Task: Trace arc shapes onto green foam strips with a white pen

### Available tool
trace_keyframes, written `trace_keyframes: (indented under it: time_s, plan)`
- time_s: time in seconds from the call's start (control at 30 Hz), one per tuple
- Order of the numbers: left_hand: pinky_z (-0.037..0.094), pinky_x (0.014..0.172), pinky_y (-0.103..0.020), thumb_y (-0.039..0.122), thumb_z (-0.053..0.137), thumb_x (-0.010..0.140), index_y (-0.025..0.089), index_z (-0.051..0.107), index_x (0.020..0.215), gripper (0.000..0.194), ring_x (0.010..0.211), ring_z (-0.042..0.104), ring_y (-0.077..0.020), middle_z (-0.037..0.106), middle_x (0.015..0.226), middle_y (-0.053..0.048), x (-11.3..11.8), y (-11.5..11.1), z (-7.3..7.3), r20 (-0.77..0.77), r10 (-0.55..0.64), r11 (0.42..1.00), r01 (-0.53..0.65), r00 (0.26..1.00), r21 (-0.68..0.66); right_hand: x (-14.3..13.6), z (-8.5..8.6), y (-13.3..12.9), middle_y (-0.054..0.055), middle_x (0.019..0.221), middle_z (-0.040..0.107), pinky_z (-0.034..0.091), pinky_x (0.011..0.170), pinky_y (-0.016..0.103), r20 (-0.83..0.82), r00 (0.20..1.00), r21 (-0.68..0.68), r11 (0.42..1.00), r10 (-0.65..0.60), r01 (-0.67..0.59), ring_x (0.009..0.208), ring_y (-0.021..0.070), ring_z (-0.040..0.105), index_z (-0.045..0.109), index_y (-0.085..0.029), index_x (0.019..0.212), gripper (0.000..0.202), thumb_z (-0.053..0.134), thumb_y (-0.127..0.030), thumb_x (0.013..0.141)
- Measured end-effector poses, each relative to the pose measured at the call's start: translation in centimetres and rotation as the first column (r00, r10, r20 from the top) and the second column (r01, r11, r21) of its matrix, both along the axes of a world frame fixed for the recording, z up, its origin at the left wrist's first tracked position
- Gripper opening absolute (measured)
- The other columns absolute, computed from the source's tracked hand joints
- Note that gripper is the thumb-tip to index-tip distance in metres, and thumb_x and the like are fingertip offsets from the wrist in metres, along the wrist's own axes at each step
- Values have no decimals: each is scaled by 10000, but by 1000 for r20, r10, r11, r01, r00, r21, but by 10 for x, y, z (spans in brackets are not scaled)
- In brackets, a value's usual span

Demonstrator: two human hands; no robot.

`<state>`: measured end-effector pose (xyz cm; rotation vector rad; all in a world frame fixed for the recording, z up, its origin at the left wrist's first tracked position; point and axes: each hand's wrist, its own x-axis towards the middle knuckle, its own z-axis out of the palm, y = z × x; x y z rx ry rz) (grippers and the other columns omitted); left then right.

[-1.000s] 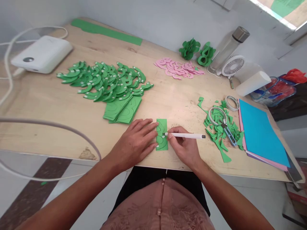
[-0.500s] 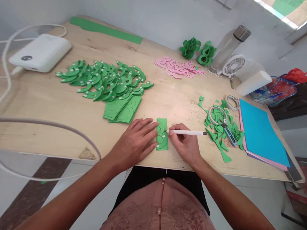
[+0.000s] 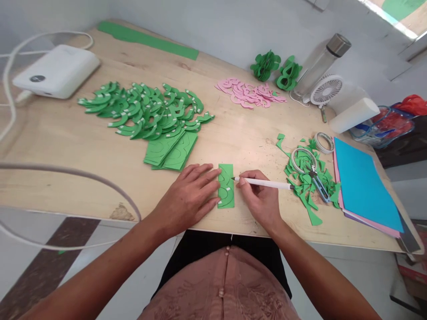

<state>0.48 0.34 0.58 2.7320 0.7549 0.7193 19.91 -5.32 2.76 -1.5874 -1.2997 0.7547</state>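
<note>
A green paper rectangle (image 3: 226,178) with a curved outline drawn on it and small white patches lies near the table's front edge. My left hand (image 3: 188,198) rests flat with fingers spread, the fingertips on the paper's left edge. Between the fingers of my right hand (image 3: 260,198) is a white pen (image 3: 267,182), its dark tip at the right edge of the paper. Just beyond my left hand, several green rectangles with drawn outlines (image 3: 180,153) are stacked beside a heap of cut green curved pieces (image 3: 147,113).
Green offcuts (image 3: 302,178) lie at right under tape rolls (image 3: 324,143) and a blue-handled cutter (image 3: 320,186). Beside them are coloured sheets (image 3: 367,186). Pink cutouts (image 3: 248,93), a bottle (image 3: 320,66) and a small fan (image 3: 327,89) stand behind. A white device (image 3: 56,71) is at left.
The pen has pulled slightly right and now lies at a lower slant, its dark tip showing at the paper's edge. My left hand stays on the paper.
</note>
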Motion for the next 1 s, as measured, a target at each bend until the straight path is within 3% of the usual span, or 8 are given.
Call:
trace_keyframes:
  time_s: [0.2, 1.0]
  plan:
    - [432, 1041, -537, 264, 475, 968, 169, 621, 1051, 194, 1277, 519, -330, 631, 1314, -123, 0, -1, -1, 13, 1, 1000, -1, 1000, 16, -2, 0, -4, 6, 730, 648, 464, 556, 250, 12, 997, -8, 997, 72, -72, 653, 142, 590, 617, -218, 824, 89, 575, -286, 864]
    - [428, 1053, -536, 267, 483, 960, 186, 636, 1047, 194, 1286, 519, -323, 634, 1315, -118, 0, -1, 0, 14, 8, 1000, -8, 1000, -16, -3, 1, -3, -10, 699, 636, 457, 536, 245, 52, 996, -21, 997, 78, -77, 585, 122, 556, 613, -218, 820, 73, 568, -262, 858]
